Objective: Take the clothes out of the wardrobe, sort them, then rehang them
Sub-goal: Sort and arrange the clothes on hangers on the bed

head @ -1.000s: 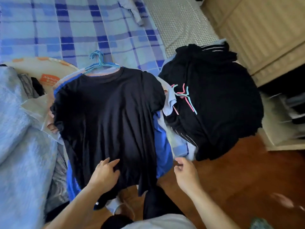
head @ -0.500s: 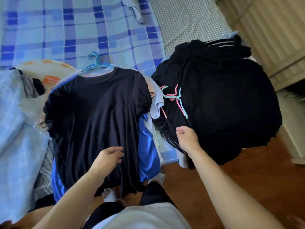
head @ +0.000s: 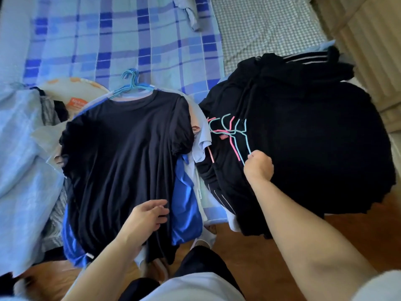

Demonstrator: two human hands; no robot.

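So two piles are being kept on the bed (head: 121, 40) edge. The dark navy t-shirt (head: 125, 161) topping the left pile is being touched near its hem by the left hand (head: 145, 218), fingers loose. A teal hanger (head: 240, 140) on the black clothes pile (head: 303, 148) is being pinched by the right hand (head: 259, 166), next to pink hangers (head: 233, 137).

The black T-shirt (head: 128, 161) is showing as soft, matt cloth, draping in fine folds. Right of it, the hangers (head: 230, 131) are looking like thin coated wire, pink and teal. Behind it, the checked bedsheet (head: 121, 40) is lying as flat woven cloth. Below it, the floor (head: 249, 248) is gleaming as polished wood.
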